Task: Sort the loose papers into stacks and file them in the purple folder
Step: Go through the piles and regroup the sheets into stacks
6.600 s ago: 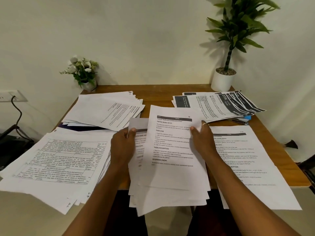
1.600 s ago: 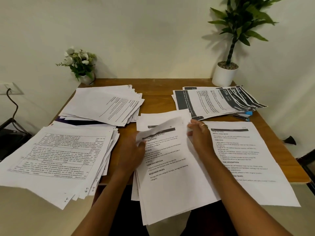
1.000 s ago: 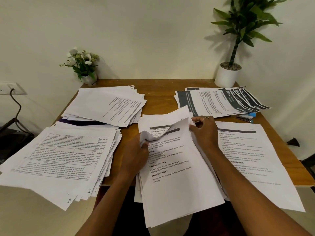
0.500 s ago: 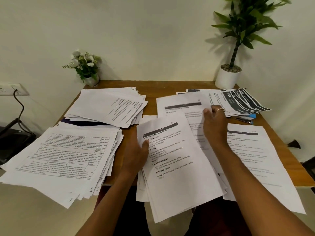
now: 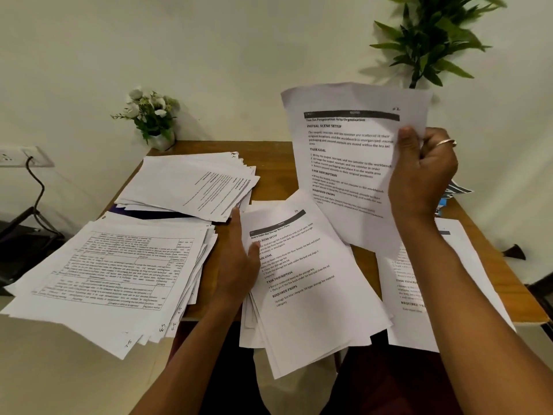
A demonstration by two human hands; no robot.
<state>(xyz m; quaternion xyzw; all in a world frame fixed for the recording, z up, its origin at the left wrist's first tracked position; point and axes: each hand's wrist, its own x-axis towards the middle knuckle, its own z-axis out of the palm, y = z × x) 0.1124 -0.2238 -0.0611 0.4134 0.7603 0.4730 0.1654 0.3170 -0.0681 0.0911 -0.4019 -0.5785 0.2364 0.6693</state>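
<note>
r hand (image 5: 425, 172): pinches one sheet (image 5: 350, 163) by its right edge, thumb in front, fingers curled behind. The sheet's up in the air, behind + right of the mid pile (image 5: 311, 283).
l hand (image 5: 239, 259): lies flat on the mid pile's left edge, fingers straight, thumb on the top page. Not gripping afaict.
folder (image 5: 134, 211): only a dark purple sliver shows, back-left of the mid pile, buried under a fanned stack (image 5: 191, 187).
risk 1: the mid pile hangs well off the table (image 5: 269, 181) edge toward the lap. If the l hand lifts it prob slides off, slick paper on slick paper.
risk 2: the sheet has a one-side grip and wrinkles at the thumb, so a quick swing could crease or tear it.
risk 3: the grid pile (image 5: 113, 277), left of the mid pile, overhangs too and has ragged edges. A forearm nudge could spill it.
risk 4: the folder can't open w/o shifting the stack on top, which could mix the sorted stuff.
paper: thin, floppy, matte white, black print, dark header bars, some corners curl.
table: wood, smooth, warm brown.
right pile (image 5: 419, 295): right of the mid pile, lies flat, also over the edge.
</note>
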